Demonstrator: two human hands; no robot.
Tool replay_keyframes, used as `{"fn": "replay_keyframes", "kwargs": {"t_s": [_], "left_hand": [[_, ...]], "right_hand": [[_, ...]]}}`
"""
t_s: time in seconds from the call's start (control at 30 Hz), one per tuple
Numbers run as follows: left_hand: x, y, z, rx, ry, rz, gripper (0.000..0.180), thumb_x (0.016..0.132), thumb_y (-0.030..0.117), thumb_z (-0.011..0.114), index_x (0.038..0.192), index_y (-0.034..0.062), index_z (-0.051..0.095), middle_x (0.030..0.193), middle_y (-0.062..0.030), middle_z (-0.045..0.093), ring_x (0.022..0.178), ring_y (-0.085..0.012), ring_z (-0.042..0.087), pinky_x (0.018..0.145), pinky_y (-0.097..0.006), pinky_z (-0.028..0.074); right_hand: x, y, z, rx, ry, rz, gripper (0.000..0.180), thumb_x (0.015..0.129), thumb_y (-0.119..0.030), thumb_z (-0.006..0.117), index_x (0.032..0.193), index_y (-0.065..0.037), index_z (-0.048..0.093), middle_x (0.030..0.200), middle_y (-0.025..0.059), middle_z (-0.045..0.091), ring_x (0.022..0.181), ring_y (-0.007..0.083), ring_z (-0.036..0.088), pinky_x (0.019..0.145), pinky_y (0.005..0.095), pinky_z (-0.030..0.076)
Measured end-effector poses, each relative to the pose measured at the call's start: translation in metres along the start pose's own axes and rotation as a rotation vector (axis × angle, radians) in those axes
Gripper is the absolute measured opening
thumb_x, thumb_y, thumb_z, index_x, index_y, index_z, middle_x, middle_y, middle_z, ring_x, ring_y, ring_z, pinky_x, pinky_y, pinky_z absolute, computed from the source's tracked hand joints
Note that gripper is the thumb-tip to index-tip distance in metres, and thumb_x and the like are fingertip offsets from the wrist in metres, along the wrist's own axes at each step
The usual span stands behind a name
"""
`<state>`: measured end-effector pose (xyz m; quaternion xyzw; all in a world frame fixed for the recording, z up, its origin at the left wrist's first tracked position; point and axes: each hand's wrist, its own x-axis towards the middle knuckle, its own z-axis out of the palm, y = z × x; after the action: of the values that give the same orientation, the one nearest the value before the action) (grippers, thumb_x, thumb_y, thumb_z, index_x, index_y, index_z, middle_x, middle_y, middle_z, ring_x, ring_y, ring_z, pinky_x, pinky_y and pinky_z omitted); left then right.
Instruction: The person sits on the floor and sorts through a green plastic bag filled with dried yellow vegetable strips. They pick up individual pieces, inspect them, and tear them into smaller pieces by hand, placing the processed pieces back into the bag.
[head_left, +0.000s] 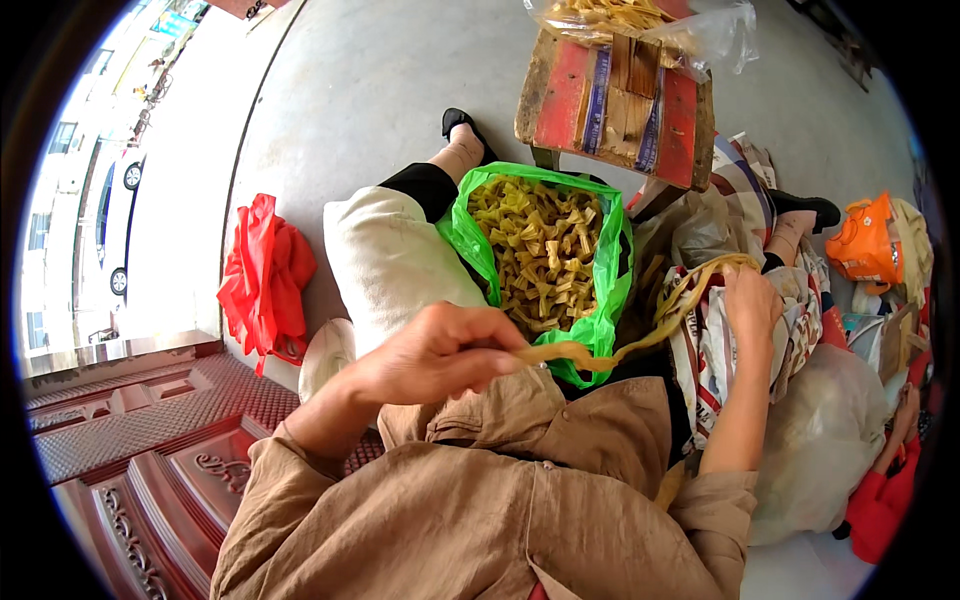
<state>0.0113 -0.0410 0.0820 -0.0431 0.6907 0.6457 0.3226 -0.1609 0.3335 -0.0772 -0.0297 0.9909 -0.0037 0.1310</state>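
Observation:
A long, limp, yellowish-brown strip (pixel 560 352) runs between my two hands. My left hand (pixel 440 352) pinches one end, to the left of the bag's near edge. Higher up at the right, my right hand (pixel 752 300) is closed around the strip where it doubles over, and a second stretch hangs beside it. Between my knees stands an open green plastic bag (pixel 612 290), filled with many short knotted pieces (pixel 545 245) of similar yellow-brown colour. The strip's slack middle sags across the bag's near rim.
Beyond the bag is a worn red wooden stool (pixel 560 110) with a clear bag of pale strips (pixel 610 15) on it. A red bag (pixel 265 275) lies at the left. Cloudy plastic sacks (pixel 815 440) and an orange bag (pixel 866 243) are at the right, near another person's red sleeve (pixel 885 510).

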Motion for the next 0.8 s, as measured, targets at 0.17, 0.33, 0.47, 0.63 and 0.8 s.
{"fn": "replay_keyframes", "kwargs": {"t_s": [0.17, 0.33, 0.47, 0.63, 0.8], "left_hand": [[0.059, -0.012, 0.04, -0.341, -0.049, 0.03, 0.023, 0.104, 0.022, 0.06, 0.109, 0.0001, 0.064, 0.074, 0.0016, 0.06, 0.06, -0.0037, 0.055, 0.052, -0.021, 0.044], [0.084, 0.001, 0.018, -0.281, -0.057, 0.171, 0.027, 0.104, 0.028, 0.059, 0.103, 0.0022, 0.065, 0.072, 0.0014, 0.06, 0.056, -0.0051, 0.053, 0.05, -0.022, 0.042], [0.063, -0.003, -0.022, -0.034, -0.199, 0.026, 0.027, 0.104, 0.028, 0.06, 0.104, 0.0021, 0.069, 0.071, 0.0043, 0.056, 0.059, -0.0029, 0.05, 0.052, -0.021, 0.042], [0.044, -0.028, -0.034, -0.025, -0.241, 0.024, 0.026, 0.104, 0.025, 0.058, 0.104, 0.0022, 0.071, 0.07, 0.0053, 0.053, 0.061, -0.0037, 0.049, 0.055, -0.022, 0.043], [0.027, -0.024, -0.021, -0.625, -0.302, 0.26, 0.023, 0.098, 0.015, 0.066, 0.096, -0.0077, 0.07, 0.084, -0.0155, 0.07, 0.068, -0.0207, 0.066, 0.063, -0.031, 0.054]], "right_hand": [[-0.084, -0.098, -0.064, 1.28, 0.068, -0.511, 0.045, 0.1, -0.031, 0.063, 0.132, 0.0, 0.059, 0.117, 0.017, 0.07, 0.106, 0.025, 0.068, 0.091, 0.0356, 0.052], [-0.102, -0.123, -0.078, 0.775, 0.363, -0.929, 0.061, 0.078, -0.019, 0.082, 0.133, -0.005, 0.06, 0.093, 0.0114, 0.069, 0.073, 0.03, 0.068, 0.063, 0.0382, 0.056], [-0.08, -0.106, -0.085, 0.322, 0.616, -0.999, 0.043, 0.077, -0.011, 0.078, 0.119, -0.006, 0.07, 0.07, 0.004, 0.05, 0.058, 0.0207, 0.056, 0.05, 0.0344, 0.046], [-0.066, -0.104, -0.086, 0.339, 0.594, -0.986, 0.047, 0.074, -0.001, 0.079, 0.12, -0.006, 0.07, 0.07, 0.0074, 0.051, 0.059, 0.0252, 0.056, 0.052, 0.0371, 0.045], [-0.062, -0.117, -0.057, 0.821, 0.417, -0.93, 0.032, 0.09, -0.019, 0.072, 0.118, -0.004, 0.069, 0.077, 0.0084, 0.061, 0.066, 0.0241, 0.065, 0.054, 0.0348, 0.049]]}}
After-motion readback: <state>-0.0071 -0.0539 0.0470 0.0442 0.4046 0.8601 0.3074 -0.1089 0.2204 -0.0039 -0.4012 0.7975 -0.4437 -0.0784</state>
